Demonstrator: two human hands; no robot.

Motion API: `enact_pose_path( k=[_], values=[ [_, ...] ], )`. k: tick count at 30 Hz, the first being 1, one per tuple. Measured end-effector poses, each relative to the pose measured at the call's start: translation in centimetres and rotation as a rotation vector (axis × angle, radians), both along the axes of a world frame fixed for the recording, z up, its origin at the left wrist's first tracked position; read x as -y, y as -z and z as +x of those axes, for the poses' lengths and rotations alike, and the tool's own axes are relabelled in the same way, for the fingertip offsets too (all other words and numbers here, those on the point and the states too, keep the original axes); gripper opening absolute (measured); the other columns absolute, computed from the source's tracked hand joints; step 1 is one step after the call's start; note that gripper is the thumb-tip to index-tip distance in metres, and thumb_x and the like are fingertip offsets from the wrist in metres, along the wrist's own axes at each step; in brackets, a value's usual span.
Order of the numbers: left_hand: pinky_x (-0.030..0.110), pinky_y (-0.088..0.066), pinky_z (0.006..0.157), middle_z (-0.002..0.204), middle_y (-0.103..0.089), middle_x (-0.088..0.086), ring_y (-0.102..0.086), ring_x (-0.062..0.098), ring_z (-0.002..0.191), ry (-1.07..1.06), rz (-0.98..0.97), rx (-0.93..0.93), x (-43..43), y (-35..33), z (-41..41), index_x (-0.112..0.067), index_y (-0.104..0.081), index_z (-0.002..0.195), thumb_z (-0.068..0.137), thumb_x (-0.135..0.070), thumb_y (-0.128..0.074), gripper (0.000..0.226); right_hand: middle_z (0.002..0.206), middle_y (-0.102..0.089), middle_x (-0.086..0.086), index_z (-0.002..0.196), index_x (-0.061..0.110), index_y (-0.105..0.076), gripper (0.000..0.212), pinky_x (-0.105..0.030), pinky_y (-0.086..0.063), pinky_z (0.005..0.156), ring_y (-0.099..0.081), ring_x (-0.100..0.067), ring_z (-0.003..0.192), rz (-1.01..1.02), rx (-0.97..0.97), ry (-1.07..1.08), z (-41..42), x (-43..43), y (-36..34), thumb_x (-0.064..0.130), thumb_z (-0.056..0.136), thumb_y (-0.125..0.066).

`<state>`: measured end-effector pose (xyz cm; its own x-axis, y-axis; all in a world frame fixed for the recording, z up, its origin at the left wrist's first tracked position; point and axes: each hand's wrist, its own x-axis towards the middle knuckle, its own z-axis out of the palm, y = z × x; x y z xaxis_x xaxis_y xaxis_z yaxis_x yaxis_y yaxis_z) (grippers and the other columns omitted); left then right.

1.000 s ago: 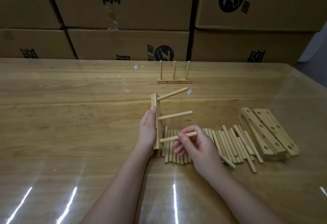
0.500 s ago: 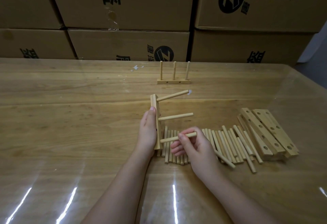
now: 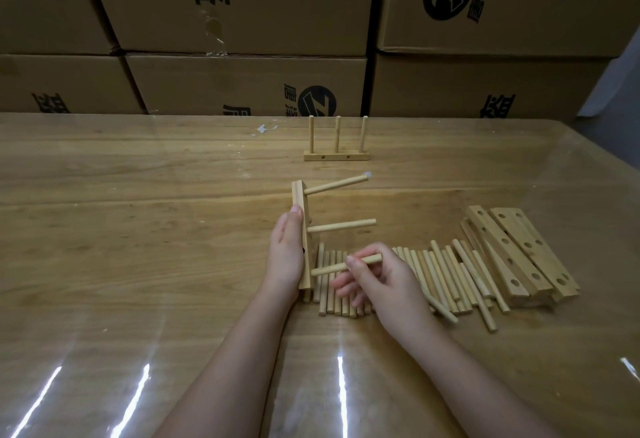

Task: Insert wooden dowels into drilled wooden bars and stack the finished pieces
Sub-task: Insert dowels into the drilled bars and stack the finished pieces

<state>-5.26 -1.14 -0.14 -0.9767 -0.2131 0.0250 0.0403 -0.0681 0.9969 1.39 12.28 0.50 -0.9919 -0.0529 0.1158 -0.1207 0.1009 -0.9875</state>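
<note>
the left hand point(image 3: 285, 254) is gripping the drilled bar point(image 3: 298, 195) on end over the table point(image 3: 138, 230), two dowels already sticking out of it to the right, while the right hand point(image 3: 384, 282) is pinching a third dowel point(image 3: 332, 268) whose tip is meeting the bar's lowest hole. to seat it well, the dowel should be staying square to the bar and parallel to the two above, the left hand bracing from behind as the right is pushing and twisting. since a second ago little is changing: the tip is remaining at that hole and the right hand is edging slightly toward the bar.
</note>
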Motion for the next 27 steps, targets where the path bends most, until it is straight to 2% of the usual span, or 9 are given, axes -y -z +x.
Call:
enact_pose_path(
  k=[4,8,11,14,16,20,23,25,27],
  values=[
    [0.028,-0.046,0.073,0.085,-0.062,0.006,-0.059,0.014,0.079,0.051,0.020,-0.002,0.1,0.1,-0.2,-0.008,-0.064,0.096,0.100,-0.037,-0.041,0.037,0.070,-0.064,0.007,0.083,0.030,-0.061,0.008,-0.012,-0.044,0.053,-0.059,-0.003,0.062,0.323,-0.126,0.052,-0.4,-1.5,-0.2,0.038,0.084,-0.060],
    [0.011,-0.045,0.059,0.073,-0.060,-0.003,-0.057,-0.003,0.061,0.054,0.041,-0.042,0.0,0.4,-0.4,-0.014,-0.060,0.083,0.100,-0.032,-0.044,0.029,0.084,-0.056,0.018,0.093,0.027,-0.064,0.022,-0.013,-0.044,0.062,-0.056,-0.004,0.073,0.536,-0.308,0.071,-0.7,-2.6,-0.4,0.044,0.081,-0.057],
    [0.008,-0.043,0.057,0.073,-0.057,-0.003,-0.054,-0.005,0.059,0.051,0.002,-0.055,0.0,0.5,-0.5,-0.015,-0.058,0.080,0.100,-0.031,-0.044,0.030,0.086,-0.055,0.012,0.101,0.020,-0.066,0.032,-0.020,-0.046,0.059,-0.053,-0.005,0.068,0.731,-0.469,0.033,-0.7,-2.7,-0.4,0.042,0.089,-0.046],
    [0.009,-0.041,0.056,0.070,-0.054,-0.004,-0.051,-0.004,0.057,0.050,0.004,-0.062,0.0,0.4,-0.5,-0.013,-0.057,0.080,0.100,-0.030,-0.044,0.030,0.085,-0.053,0.005,0.106,0.017,-0.066,0.038,-0.021,-0.042,0.054,-0.049,-0.006,0.068,0.895,-0.521,-0.012,-0.5,-2.4,-0.4,0.040,0.092,-0.039],
    [0.008,-0.040,0.054,0.067,-0.053,-0.005,-0.050,-0.005,0.054,0.046,0.012,-0.069,-0.1,0.4,-0.4,-0.010,-0.058,0.082,0.100,-0.028,-0.044,0.029,0.085,-0.052,0.003,0.107,0.015,-0.066,0.034,-0.021,-0.041,0.055,-0.050,-0.008,0.070,0.940,-0.523,-0.012,-0.4,-2.2,-0.4,0.036,0.092,-0.044],
    [0.008,-0.040,0.054,0.069,-0.053,-0.004,-0.050,-0.006,0.055,0.065,-0.023,-0.063,0.0,0.5,-0.4,-0.009,-0.058,0.085,0.100,-0.030,-0.043,0.030,0.081,-0.056,0.000,0.094,0.010,-0.068,0.012,-0.020,-0.040,0.057,-0.054,-0.012,0.071,0.949,-0.577,0.053,-0.5,-1.8,0.0,0.018,0.087,-0.062],
    [0.012,-0.042,0.058,0.072,-0.054,-0.002,-0.052,-0.002,0.059,0.079,-0.035,-0.045,0.2,0.6,-0.4,-0.010,-0.059,0.086,0.100,-0.033,-0.041,0.032,0.077,-0.056,0.001,0.088,0.010,-0.069,0.025,-0.018,-0.035,0.058,-0.051,-0.010,0.069,0.925,-0.585,0.083,-0.4,-1.5,0.0,0.026,0.090,-0.050],
    [0.012,-0.043,0.058,0.068,-0.056,-0.006,-0.054,-0.002,0.059,0.079,-0.034,-0.035,0.3,0.6,-0.3,-0.013,-0.060,0.083,0.100,-0.034,-0.042,0.033,0.077,-0.057,-0.001,0.088,0.009,-0.069,0.034,-0.021,-0.038,0.057,-0.053,-0.013,0.068,0.873,-0.561,0.068,-0.3,-1.3,-0.1,0.029,0.089,-0.042],
    [0.009,-0.042,0.055,0.064,-0.056,-0.010,-0.054,-0.005,0.056,0.075,-0.024,-0.031,0.3,0.6,-0.3,-0.015,-0.060,0.081,0.100,-0.034,-0.043,0.032,0.077,-0.057,-0.002,0.088,0.008,-0.069,0.035,-0.024,-0.043,0.055,-0.055,-0.015,0.068,0.855,-0.546,0.060,-0.2,-1.2,0.0,0.029,0.089,-0.042]
  ],
)
